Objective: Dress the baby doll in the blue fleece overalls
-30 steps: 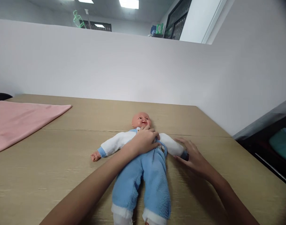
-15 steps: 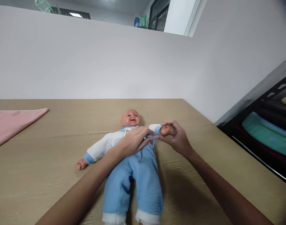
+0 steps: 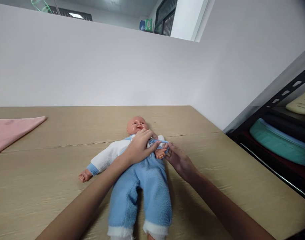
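Observation:
A baby doll (image 3: 140, 173) in a white top and fuzzy blue trousers lies on its back on the wooden table (image 3: 55, 200). My left hand (image 3: 140, 146) rests over its chest, thumb and fingers closed on the blue trim of its clothes. That blue trim (image 3: 158, 141) is stretched to the right, where the fingertips of my right hand (image 3: 179, 160) pinch its other end. Just below the trim, the doll's hand (image 3: 160, 153) pokes out between my two hands. The doll's other arm (image 3: 102, 160) lies stretched out on the tabletop.
A pink cloth (image 3: 15, 131) lies flat at the table's left. Behind the table stands a white partition (image 3: 100, 66). To the right is a black rack (image 3: 262, 111) holding a teal item (image 3: 279, 143) and a cream one (image 3: 302, 103).
The doll's arm on the right has come inward, from pointing out sideways to lying against its body. My right hand has let go of that wrist and moved left onto the blue trim.

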Motion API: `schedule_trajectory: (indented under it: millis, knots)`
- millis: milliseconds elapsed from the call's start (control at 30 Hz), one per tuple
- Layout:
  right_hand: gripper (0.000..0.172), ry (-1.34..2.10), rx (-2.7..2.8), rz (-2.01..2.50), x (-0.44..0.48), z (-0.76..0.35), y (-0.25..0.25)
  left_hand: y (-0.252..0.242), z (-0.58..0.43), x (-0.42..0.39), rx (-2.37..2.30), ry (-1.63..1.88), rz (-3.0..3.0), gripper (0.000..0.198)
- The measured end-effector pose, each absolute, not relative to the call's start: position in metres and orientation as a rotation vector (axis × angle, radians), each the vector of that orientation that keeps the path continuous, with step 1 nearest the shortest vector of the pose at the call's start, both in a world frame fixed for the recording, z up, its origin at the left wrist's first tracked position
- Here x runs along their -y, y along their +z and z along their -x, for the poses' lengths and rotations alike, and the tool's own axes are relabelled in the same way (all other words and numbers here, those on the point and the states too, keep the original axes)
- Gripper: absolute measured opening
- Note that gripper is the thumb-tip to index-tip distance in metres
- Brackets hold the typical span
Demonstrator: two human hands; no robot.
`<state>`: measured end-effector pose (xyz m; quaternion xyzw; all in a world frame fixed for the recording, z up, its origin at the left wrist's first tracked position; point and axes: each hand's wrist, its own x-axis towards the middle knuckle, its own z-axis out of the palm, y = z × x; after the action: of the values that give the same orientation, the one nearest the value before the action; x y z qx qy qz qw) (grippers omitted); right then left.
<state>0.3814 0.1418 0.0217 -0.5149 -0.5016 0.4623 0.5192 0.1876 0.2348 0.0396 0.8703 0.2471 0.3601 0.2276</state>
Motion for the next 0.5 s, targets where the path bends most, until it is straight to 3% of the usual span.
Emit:
schedule_trajectory:
  millis: [233,500]
  knots:
    - [0.044,0.898,1.084,1.404,-0.160,-0.388,0.000,0.032,-0.196,-0.237,-0.834,0.829,-2.345,0.017]
    - [0.059,0.973,1.132,1.446,-0.201,-0.393,-0.017,0.025,-0.202,-0.243,-0.892,0.870,-2.232,0.017]
